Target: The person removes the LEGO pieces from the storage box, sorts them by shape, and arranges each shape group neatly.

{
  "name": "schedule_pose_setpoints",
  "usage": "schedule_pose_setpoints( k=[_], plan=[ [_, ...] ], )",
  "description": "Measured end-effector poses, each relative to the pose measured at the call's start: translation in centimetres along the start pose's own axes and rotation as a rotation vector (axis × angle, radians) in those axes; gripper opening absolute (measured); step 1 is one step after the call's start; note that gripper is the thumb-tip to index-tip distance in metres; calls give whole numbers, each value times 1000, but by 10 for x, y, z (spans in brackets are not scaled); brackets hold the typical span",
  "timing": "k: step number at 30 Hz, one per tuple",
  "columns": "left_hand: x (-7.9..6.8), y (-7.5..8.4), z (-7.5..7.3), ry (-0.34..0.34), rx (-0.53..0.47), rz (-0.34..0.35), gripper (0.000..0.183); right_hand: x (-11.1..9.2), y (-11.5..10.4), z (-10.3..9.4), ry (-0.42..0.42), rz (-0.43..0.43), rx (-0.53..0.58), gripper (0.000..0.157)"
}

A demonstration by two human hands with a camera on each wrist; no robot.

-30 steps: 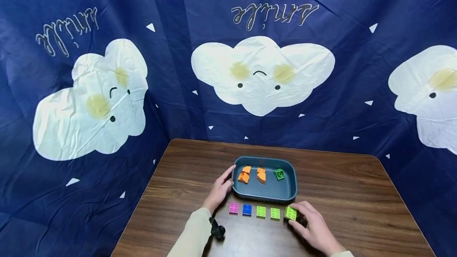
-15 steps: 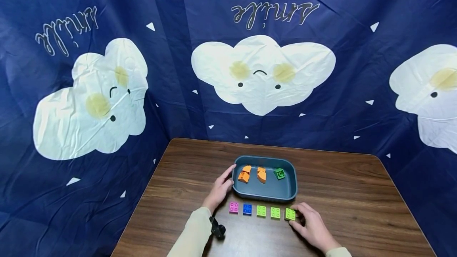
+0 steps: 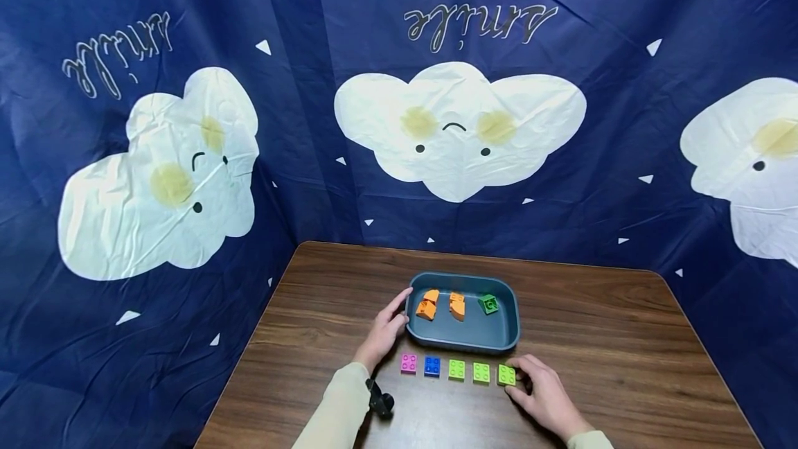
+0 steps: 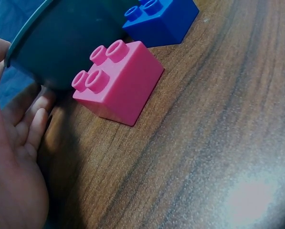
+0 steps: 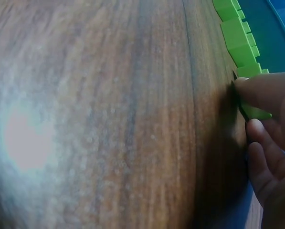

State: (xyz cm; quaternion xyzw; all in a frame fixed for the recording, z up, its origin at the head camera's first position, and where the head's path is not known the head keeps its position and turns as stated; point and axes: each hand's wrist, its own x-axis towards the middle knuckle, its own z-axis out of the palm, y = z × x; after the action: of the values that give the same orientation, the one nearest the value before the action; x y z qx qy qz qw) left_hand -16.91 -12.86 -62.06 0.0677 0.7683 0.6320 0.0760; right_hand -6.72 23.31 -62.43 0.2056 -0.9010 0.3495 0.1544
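Note:
In the head view my left hand (image 3: pixel 382 335) rests against the left end of the dark teal tray (image 3: pixel 461 347), its fingers touching the outer wall. My right hand (image 3: pixel 548 397) pinches the rightmost lime green building brick (image 3: pixel 506 375) between thumb and finger, low on the table. That brick ends a row in front of the tray: a pink brick (image 3: pixel 408 364), a blue brick (image 3: pixel 432 366), a lime brick (image 3: pixel 456 369) and another lime brick (image 3: pixel 481 373). The right wrist view shows the fingers partly hiding the held brick (image 5: pixel 257 113).
Inside the tray lie orange bricks (image 3: pixel 427 309) at the left, an orange curved piece (image 3: pixel 457 307) in the middle and a dark green brick (image 3: pixel 489 304) at the right. All stands on a brown wooden table (image 3: pixel 592 324), before a blue cloth (image 3: pixel 299 123) with clouds.
The right hand has lowered the rightmost lime brick slightly, and it now sits level with the row. The left hand and the tray have stayed put.

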Motion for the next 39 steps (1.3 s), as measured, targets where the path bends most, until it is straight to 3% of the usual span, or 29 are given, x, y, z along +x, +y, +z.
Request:
schedule_pose_setpoints(
  k=[8, 39],
  plan=[
    [-1, 0, 0, -8, -10, -12, 61, -1, -1, -1, -51, 59, 17, 42],
    [0, -1, 0, -2, -30, -17, 60, -1, -2, -3, -47, 51, 38, 46]
  ],
)
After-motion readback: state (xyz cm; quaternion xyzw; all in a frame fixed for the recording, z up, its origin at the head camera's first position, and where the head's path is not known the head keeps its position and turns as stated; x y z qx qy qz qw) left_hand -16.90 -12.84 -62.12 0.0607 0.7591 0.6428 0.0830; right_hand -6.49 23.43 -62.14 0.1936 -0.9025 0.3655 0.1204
